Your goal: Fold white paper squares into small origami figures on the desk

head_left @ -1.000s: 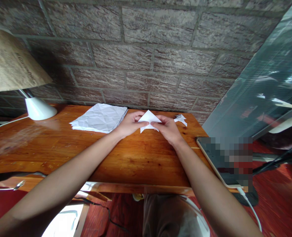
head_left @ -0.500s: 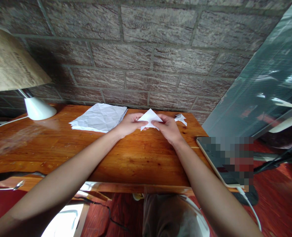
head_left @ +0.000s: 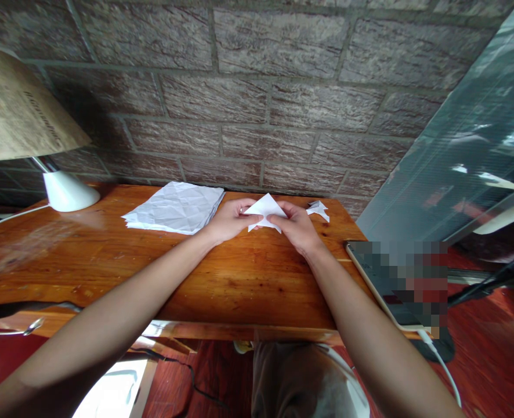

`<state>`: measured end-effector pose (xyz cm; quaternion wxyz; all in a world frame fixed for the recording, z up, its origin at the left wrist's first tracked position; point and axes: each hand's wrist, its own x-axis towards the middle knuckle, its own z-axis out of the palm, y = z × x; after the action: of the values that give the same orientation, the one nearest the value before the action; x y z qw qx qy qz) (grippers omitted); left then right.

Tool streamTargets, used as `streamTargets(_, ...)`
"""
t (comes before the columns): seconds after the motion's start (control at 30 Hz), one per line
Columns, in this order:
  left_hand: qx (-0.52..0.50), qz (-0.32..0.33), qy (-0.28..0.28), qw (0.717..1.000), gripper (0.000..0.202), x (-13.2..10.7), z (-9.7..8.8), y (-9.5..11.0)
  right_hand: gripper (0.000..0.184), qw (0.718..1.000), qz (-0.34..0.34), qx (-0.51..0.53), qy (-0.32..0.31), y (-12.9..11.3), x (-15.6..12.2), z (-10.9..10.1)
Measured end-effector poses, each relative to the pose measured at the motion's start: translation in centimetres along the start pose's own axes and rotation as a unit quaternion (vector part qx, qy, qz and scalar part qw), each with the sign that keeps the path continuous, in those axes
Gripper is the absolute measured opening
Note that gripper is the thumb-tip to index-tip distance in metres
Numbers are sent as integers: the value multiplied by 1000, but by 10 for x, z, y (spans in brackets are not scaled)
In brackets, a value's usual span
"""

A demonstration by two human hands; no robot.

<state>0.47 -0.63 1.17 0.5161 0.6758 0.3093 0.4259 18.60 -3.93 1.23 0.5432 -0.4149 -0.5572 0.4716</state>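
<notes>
A white folded paper triangle (head_left: 265, 208) is held just above the far part of the wooden table (head_left: 222, 278). My left hand (head_left: 228, 220) pinches its left side and my right hand (head_left: 297, 227) pinches its right side; both have fingers closed on the paper. The lower edge of the paper is partly hidden by my fingers.
A stack of creased white sheets (head_left: 176, 208) lies to the left of my hands. A small folded paper figure (head_left: 318, 209) sits to the right near the brick wall. A lamp with a white base (head_left: 68, 190) stands at far left. A tablet (head_left: 387, 284) with a cable lies at right.
The paper triangle has shifted slightly right and tilted a little between my fingers. My hands stay in almost the same place.
</notes>
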Motion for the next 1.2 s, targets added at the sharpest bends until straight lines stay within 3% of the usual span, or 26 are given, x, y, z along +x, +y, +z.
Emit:
streamTargets(0.7, 29, 47, 20, 998, 38, 0, 2, -1, 28, 1000, 2, -15, 6, -2, 0, 1)
streamTargets(1.2, 29, 39, 24, 999, 40, -1, 2, -2, 29, 1000, 10, -1, 2, -1, 0, 1)
